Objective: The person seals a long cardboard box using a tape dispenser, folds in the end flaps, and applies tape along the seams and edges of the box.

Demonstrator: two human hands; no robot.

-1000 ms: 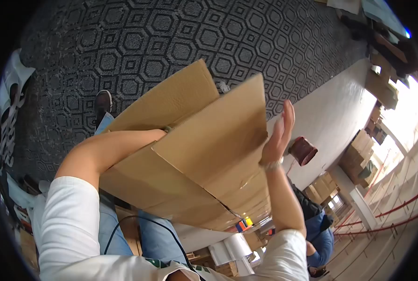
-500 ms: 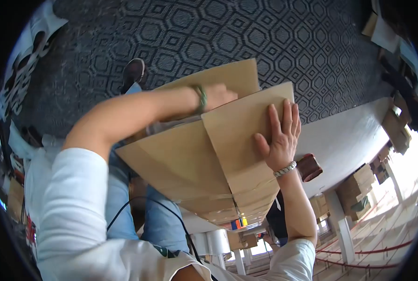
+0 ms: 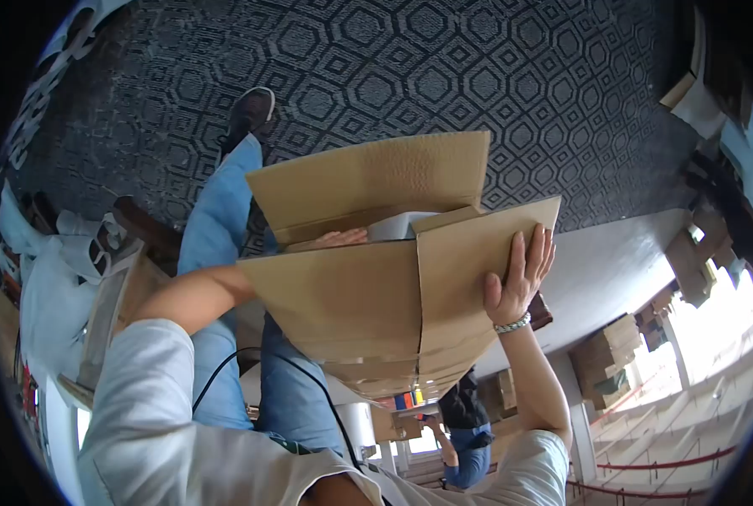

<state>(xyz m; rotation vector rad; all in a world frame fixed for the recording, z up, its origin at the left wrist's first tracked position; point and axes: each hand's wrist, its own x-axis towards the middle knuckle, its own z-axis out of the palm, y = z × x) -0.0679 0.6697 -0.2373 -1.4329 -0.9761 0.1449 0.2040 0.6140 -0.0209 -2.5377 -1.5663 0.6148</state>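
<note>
A brown cardboard box (image 3: 343, 295) stands before my legs with its flaps raised. My left hand (image 3: 340, 239) reaches into it from the left, behind the near flap. Its stretched fingers show beside a pale grey-white thing (image 3: 396, 226) inside, whose kind I cannot make out; the wrist and the rest of that hand are hidden by the cardboard. On the outside of the right flap (image 3: 469, 261) my right hand (image 3: 521, 274) lies flat, fingers extended near the flap's outer edge and thumb apart. The far flap (image 3: 376, 173) leans away from me.
Dark patterned carpet (image 3: 368, 76) spreads beyond the box. My shoe (image 3: 252, 111) rests on it at the left. A wooden piece of furniture (image 3: 111, 312) stands left of my legs. Another person (image 3: 467, 430) is behind at the bottom, and several cardboard boxes (image 3: 608, 354) are at the right.
My left hand has moved from above the box down into its interior. The pale thing inside has come into view. The right hand stays on the right flap; the box appears turned slightly.
</note>
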